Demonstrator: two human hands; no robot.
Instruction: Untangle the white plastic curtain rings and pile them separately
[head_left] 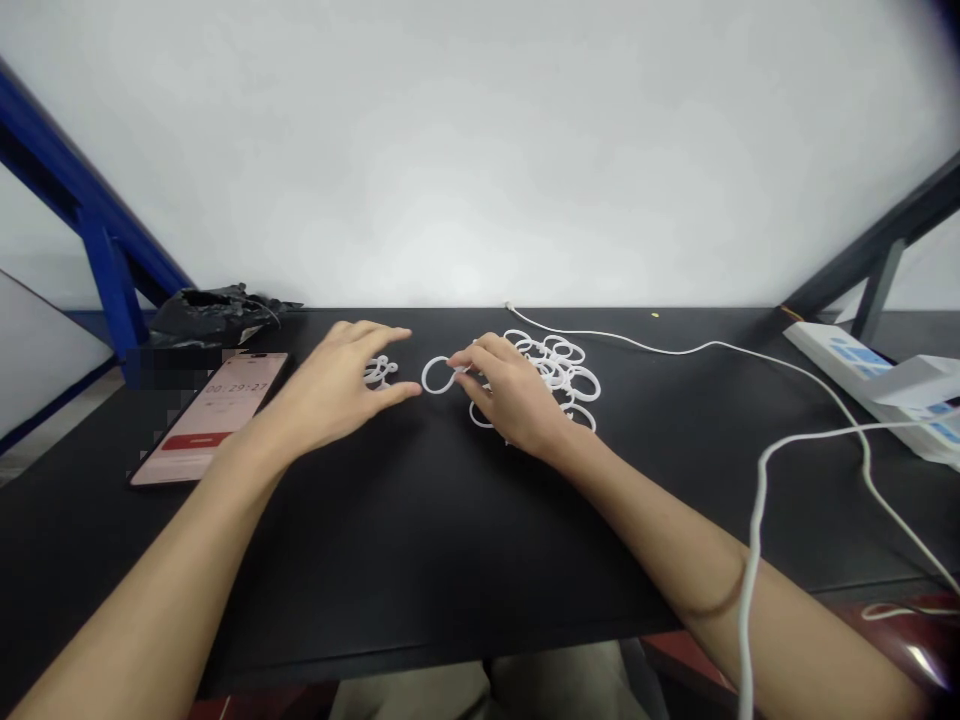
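Note:
Between the thumb and fingertips of my right hand [510, 385] is a thin white plastic ring [426, 376], its loop sticking out to the left. Behind and beside that hand lies a loose pile of similar white rings [581, 383], partly covered by the hand. My left hand [349, 375] is open, thumb and fingers spread apart, with nothing between the tips. A smaller cluster of white pieces [382, 370] with little round ends sits just beyond its palm, partly hidden by it. A gap separates the held ring from my left thumb.
A phone [217, 400] showing a timer lies left, near a crumpled black plastic bag [214, 315]. A white cable [675, 350] crosses the black table [450, 560] and loops over my right forearm. White and blue boxes [847, 365] stand at the right.

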